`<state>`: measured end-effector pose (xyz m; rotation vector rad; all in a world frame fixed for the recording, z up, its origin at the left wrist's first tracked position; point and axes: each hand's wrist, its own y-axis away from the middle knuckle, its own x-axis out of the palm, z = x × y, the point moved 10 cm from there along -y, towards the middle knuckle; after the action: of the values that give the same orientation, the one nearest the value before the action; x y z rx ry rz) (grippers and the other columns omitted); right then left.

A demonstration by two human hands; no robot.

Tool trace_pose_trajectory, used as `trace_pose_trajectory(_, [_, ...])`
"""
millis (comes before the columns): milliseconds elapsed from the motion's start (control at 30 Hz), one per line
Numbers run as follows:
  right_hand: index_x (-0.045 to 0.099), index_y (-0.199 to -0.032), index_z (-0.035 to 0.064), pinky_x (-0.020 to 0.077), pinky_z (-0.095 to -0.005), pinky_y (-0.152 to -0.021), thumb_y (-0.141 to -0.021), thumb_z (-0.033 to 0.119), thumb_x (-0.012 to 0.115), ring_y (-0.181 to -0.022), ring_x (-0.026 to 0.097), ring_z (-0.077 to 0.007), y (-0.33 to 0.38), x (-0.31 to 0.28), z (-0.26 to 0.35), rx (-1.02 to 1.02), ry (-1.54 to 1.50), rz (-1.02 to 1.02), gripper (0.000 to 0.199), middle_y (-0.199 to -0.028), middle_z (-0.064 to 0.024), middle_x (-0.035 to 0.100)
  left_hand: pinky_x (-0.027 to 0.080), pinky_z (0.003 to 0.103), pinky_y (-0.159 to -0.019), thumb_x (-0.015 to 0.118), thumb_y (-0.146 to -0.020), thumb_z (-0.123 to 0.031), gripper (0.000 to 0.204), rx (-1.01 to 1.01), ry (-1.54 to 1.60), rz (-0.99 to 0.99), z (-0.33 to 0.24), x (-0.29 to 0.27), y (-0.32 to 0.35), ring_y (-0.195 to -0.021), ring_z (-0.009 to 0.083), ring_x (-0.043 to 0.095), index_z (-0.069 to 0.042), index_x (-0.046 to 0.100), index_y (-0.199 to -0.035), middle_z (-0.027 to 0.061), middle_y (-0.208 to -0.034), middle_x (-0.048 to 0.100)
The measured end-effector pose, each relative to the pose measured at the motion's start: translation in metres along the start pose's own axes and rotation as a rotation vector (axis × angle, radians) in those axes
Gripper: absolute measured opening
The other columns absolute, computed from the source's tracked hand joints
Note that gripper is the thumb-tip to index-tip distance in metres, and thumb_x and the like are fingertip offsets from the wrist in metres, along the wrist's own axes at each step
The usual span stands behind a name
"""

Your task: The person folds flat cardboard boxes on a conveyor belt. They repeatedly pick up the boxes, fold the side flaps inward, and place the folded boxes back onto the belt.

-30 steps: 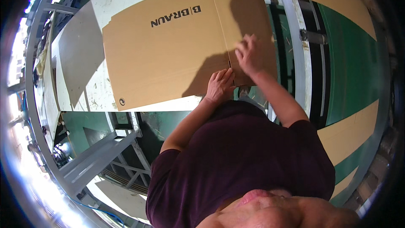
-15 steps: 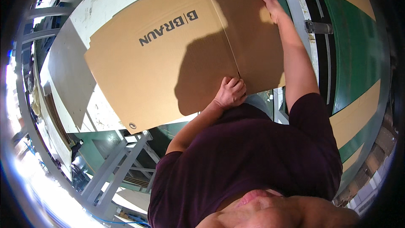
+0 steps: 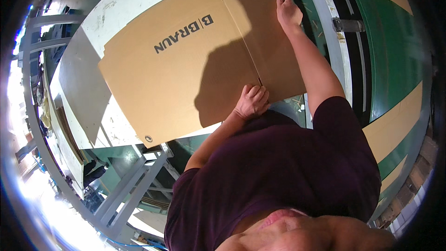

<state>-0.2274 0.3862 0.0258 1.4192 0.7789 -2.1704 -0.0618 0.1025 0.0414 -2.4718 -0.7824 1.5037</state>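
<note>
A large brown cardboard sheet [image 3: 153, 88], apparently a flattened box, lies across the white table in front of me, with dark print on its face. A crease runs from its far edge to a short slot near my body, setting off a flap [image 3: 274, 65] on the right. My left hand [image 3: 252, 101] is closed at the near edge beside the slot, fingers curled against the board. At the flap's right edge is my right hand [image 3: 289, 13], its thumb on top; its other fingers are partly hidden.
The white table [image 3: 100, 16] extends left and beyond the sheet. A grey metal rail [image 3: 327, 18] with a bracket [image 3: 349, 25] runs along the right. Past it lies a green surface [image 3: 390, 56] with cardboard strips [image 3: 395, 116]. Metal frame legs [image 3: 132, 183] stand at lower left.
The sheet's right side and my right hand have shifted left, and the flap looks slightly narrower. My left hand stays nearly in place at the near edge.
</note>
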Motion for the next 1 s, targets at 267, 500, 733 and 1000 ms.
trace_pose_trajectory(267, [0.055,-0.100,0.0075,0.0490,-0.0465,-0.071,-0.088,0.048,0.047,-0.086,0.062,-0.0373,0.063,-0.032,-0.035,-0.001,-0.006,0.010,0.043,-0.097,-0.0192,0.062,0.039,0.042,-0.094,0.069,-0.069,-0.031,0.054,-0.084,-0.131,0.090,-0.019,-0.019,0.029,-0.112,0.0272,0.048,-0.001,0.057,-0.113,0.0117,-0.120,0.054])
trace_pose_trajectory(500, [0.061,-0.104,0.0075,0.0463,-0.0418,-0.074,-0.074,0.034,0.068,-0.086,0.055,-0.0324,0.166,-0.098,-0.075,-0.200,-0.142,-0.209,0.040,-0.089,-0.0137,0.058,0.037,0.042,-0.100,0.069,-0.070,-0.024,0.049,-0.129,-0.205,0.090,-0.029,-0.009,0.042,-0.117,0.0287,0.047,-0.003,0.059,-0.113,0.0128,-0.125,0.052])
trace_pose_trajectory(733, [0.061,-0.104,0.0088,0.0426,-0.0445,-0.082,-0.073,0.016,0.068,-0.094,0.053,-0.0355,0.312,-0.215,-0.303,0.263,-0.081,-0.442,0.033,-0.096,-0.0152,0.058,0.036,0.037,-0.103,0.059,-0.079,-0.015,0.038,0.091,-0.478,0.210,-0.039,0.003,0.057,-0.123,0.0303,0.043,-0.002,0.058,-0.114,0.0146,-0.129,0.050])
trace_pose_trajectory(1000, [0.050,-0.119,0.0119,0.0377,-0.0463,-0.090,-0.081,0.050,0.052,-0.118,0.038,-0.0353,0.629,-0.374,-0.666,1.613,0.625,-0.400,0.054,-0.125,-0.0158,0.045,0.034,0.039,-0.105,0.052,-0.088,-0.023,0.043,0.066,-0.647,0.318,-0.029,0.021,0.063,-0.123,0.0330,0.043,0.002,0.051,-0.123,0.0174,-0.133,0.046])
